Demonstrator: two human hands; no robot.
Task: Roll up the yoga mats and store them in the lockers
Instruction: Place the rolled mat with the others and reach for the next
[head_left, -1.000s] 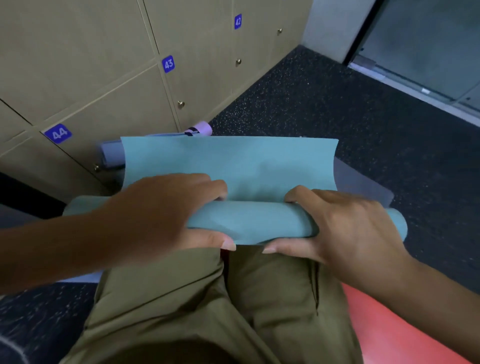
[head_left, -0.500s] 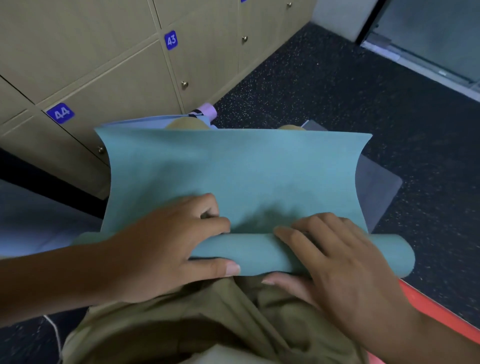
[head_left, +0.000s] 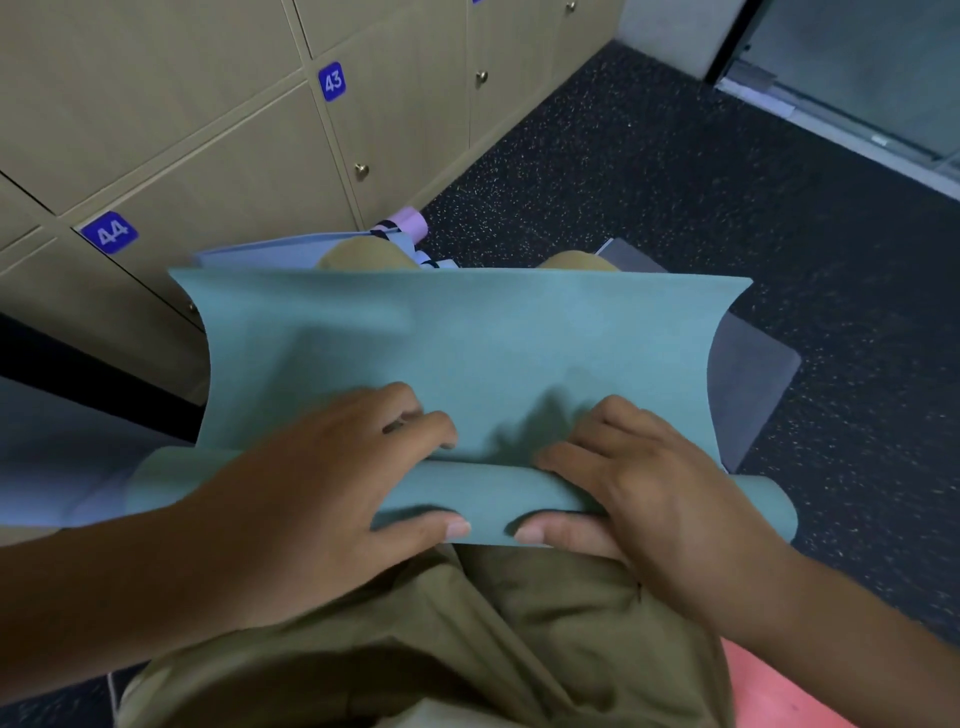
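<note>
A teal yoga mat (head_left: 467, 338) lies across my lap, its near part wound into a tight roll and its loose end spread flat over my knees. My left hand (head_left: 332, 483) grips the roll left of centre, fingers over the top and thumb on the near side. My right hand (head_left: 639, 488) grips it right of centre in the same way. Beige lockers (head_left: 218, 156) numbered 43 and 44 stand shut at the upper left.
A rolled lilac mat (head_left: 410, 223) lies on the floor against the lockers, with a pale blue mat (head_left: 260, 254) beside it. A grey mat (head_left: 753, 374) lies flat to the right and a red mat (head_left: 769, 686) at lower right. Dark speckled floor stretches right toward a glass door (head_left: 857, 67).
More of the flat teal sheet now shows beyond the roll, reaching my knees. My fingers have shifted over the top of the roll, and the view has tilted down.
</note>
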